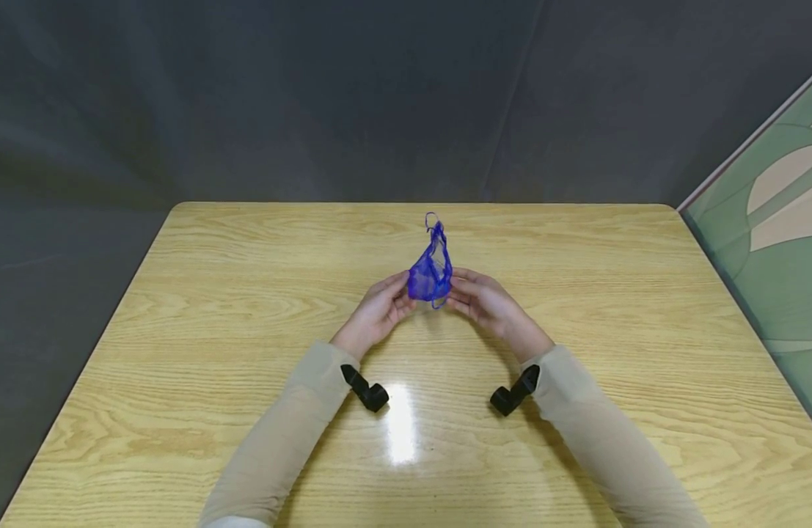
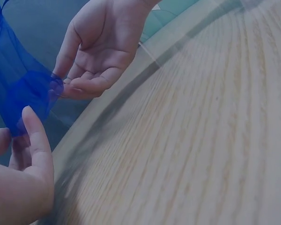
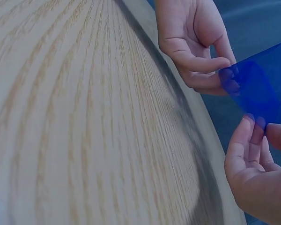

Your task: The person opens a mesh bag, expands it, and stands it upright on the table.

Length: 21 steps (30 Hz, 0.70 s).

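A sheer blue drawstring pouch [image 1: 422, 283] is held above the table, its bottom toward me and its gathered top with a loop of cord pointing away. My left hand [image 1: 378, 312] pinches the pouch's lower left corner between thumb and fingers. On the opposite side, my right hand [image 1: 488, 304] pinches the lower right corner. Through the thin fabric [image 2: 28, 93] in the left wrist view, some fingertips show. The right wrist view has the same cloth [image 3: 255, 89] stretched between both hands. Whether anything lies inside cannot be made out.
The wooden table [image 1: 214, 330] spreads beneath both arms, with a bright light reflection near its front middle. A dark curtain [image 1: 379, 103] hangs behind it. To the right stands a green patterned panel [image 1: 795, 293]. Black wrist cameras [image 1: 372, 396] sit on the sleeves.
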Tool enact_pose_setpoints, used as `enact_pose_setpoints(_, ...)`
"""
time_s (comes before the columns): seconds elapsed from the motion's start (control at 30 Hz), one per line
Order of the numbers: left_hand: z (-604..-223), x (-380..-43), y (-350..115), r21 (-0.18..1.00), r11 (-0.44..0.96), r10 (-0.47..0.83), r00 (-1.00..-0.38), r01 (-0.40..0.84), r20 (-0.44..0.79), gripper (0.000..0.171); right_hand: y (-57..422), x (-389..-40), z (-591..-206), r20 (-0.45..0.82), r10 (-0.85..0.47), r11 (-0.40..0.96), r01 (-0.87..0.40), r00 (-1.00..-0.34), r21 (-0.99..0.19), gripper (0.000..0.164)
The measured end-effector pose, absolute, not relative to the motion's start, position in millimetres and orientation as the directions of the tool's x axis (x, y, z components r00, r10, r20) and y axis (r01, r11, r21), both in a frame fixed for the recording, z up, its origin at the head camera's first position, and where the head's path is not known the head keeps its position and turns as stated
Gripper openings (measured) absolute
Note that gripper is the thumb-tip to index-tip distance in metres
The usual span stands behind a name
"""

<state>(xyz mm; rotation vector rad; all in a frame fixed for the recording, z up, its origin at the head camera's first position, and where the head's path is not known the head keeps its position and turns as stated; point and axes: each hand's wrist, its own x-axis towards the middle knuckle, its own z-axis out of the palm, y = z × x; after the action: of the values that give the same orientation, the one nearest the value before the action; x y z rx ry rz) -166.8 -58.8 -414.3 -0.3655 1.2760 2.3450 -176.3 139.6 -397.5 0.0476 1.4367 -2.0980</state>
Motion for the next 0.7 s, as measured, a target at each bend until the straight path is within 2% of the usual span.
enact_pose_setpoints(0.1,-415.6,-167.3,-58.8,0.746,-0.458,0.234,-0.875,-0.483,-0.423,0.015,139.3,-176.8,-397.9,-0.349,-0.432,-0.246,0.481,-0.832,-0.842,0.017)
enact_pose_setpoints(0.3,-418.1,-168.8,-59.9,0.805,-0.392,0.195,-0.895,-0.445,-0.400,0.042,137.4,-176.8,-400.5,-0.352,-0.388,-0.224,0.458,-0.852,-0.860,0.017)
enact_pose_setpoints(0.7,-420.0,-168.8,-56.6,0.889,-0.267,0.132,-0.928,-0.371,-0.347,0.035,134.3,-177.3,-401.7,-0.394,-0.274,-0.176,0.448,-0.877,-0.876,0.019)
